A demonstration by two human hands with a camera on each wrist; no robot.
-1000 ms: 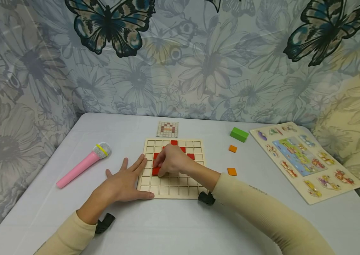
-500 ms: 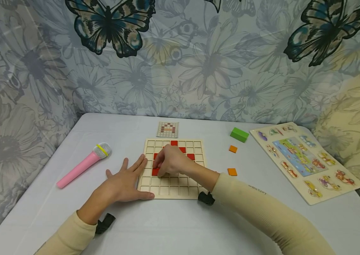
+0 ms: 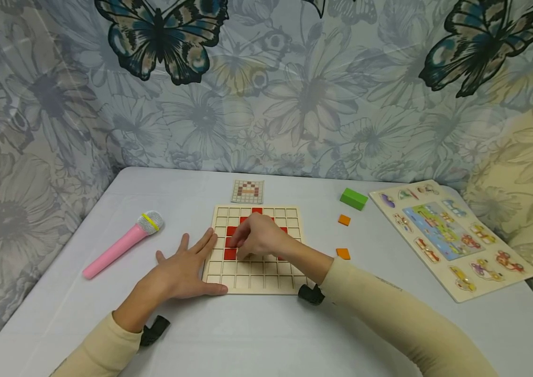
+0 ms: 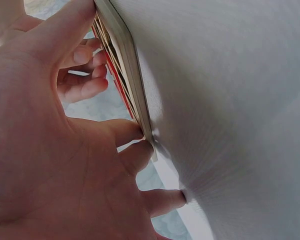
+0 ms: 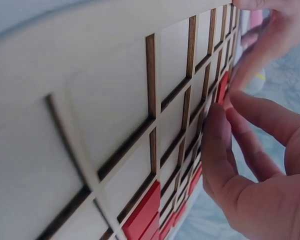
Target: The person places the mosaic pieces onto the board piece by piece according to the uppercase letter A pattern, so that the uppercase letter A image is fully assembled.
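A pale wooden grid board (image 3: 261, 284) lies flat on the white table with red square tiles (image 3: 230, 254) in some of its cells. My left hand (image 3: 181, 275) is spread at the board's left side, thumb and fingertips against its edge. Over the middle of the board is my right hand (image 3: 261, 235), fingers bent and thumb apart from the index finger. In the right wrist view no tile shows between those fingers (image 5: 217, 135); a red tile (image 5: 222, 87) sits just past their tips. The right hand hides several cells from the head view.
A small pattern card (image 3: 247, 192) lies behind the board. To the right are two orange tiles (image 3: 344, 220), a green block (image 3: 354, 199) and a picture puzzle board (image 3: 452, 238). A pink toy microphone (image 3: 122, 246) lies at left.
My right hand has shifted slightly rightward, off the left column of red tiles, so more of them show. The left hand stays in place on the board's edge.
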